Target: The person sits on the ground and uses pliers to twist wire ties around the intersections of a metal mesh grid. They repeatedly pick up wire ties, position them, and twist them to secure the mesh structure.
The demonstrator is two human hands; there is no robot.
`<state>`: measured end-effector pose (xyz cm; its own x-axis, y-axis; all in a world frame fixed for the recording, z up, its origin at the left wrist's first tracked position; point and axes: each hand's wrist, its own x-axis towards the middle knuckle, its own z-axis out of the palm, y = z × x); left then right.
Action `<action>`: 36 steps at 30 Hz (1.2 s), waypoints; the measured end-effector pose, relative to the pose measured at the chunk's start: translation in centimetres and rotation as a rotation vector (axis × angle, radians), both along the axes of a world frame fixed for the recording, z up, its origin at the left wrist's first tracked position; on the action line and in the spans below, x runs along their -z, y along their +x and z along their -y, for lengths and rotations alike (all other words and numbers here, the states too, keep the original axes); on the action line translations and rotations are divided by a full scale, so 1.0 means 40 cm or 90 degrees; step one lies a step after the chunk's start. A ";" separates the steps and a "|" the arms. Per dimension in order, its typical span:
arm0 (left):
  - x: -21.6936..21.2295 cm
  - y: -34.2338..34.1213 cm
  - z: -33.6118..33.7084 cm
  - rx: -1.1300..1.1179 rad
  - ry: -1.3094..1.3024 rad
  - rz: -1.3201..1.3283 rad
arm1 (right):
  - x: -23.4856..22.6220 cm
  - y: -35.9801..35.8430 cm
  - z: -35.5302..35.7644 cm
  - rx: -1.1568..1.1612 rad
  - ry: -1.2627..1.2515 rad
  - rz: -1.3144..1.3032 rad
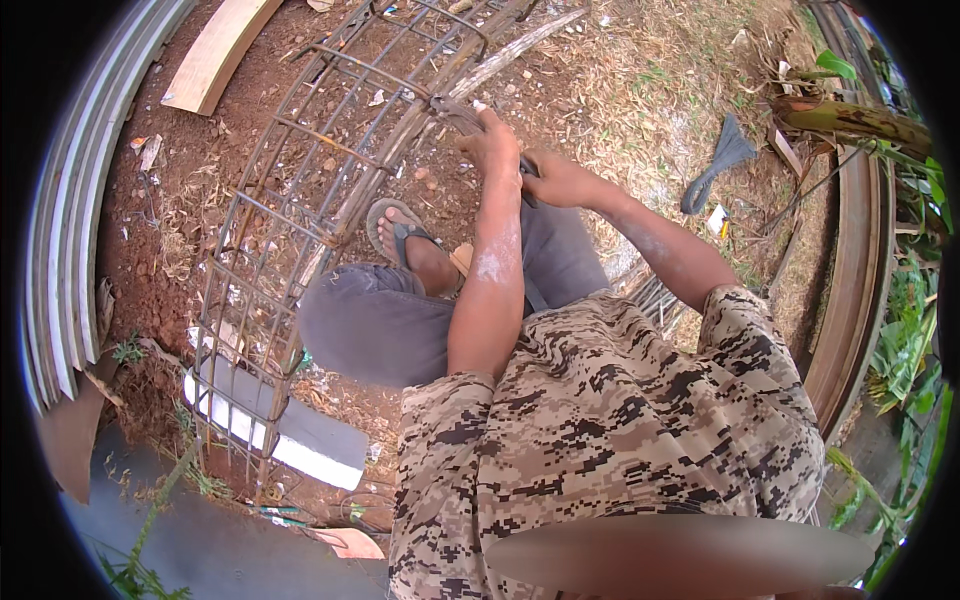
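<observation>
A long cage of rusty steel bars [270, 211] with square stirrups slants across the ground from lower left to top centre. At its right side, my left hand [490, 150] is closed around a metal tool that looks like pincers [458, 116]. The tool's head reaches the cage's edge bar. Just right of it, my right hand [562, 181] is closed on the dark handle end. The fingers of both hands are partly hidden. My sandalled foot [405, 240] rests on the soil beside the cage, below my left hand.
A bundle of dark tie wire [720, 165] lies to the right. At upper left is a wooden plank [220, 55], beside corrugated metal sheets [70, 250]. A grey-and-white board [320, 440] lies under the cage's near end. Long boards [850, 270] border the right side.
</observation>
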<state>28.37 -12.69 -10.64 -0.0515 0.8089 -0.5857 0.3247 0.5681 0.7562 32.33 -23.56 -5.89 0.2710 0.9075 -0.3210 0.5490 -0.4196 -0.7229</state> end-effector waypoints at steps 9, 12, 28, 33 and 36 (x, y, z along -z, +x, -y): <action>0.011 -0.038 0.022 0.077 -0.191 0.582 | 0.007 0.043 0.040 0.363 -0.065 -0.520; 0.044 -0.030 0.105 0.187 -0.182 0.528 | 0.017 -0.008 0.141 0.428 0.058 -0.498; 0.249 -0.134 0.046 0.404 -0.111 -0.138 | 0.190 0.155 0.183 0.668 0.245 -0.359; 0.225 -0.151 0.061 0.507 0.095 -0.551 | 0.214 0.151 0.001 0.596 0.238 -0.437; 0.111 -0.089 -0.045 0.494 0.112 -0.278 | 0.221 0.173 -0.040 0.540 0.178 -0.351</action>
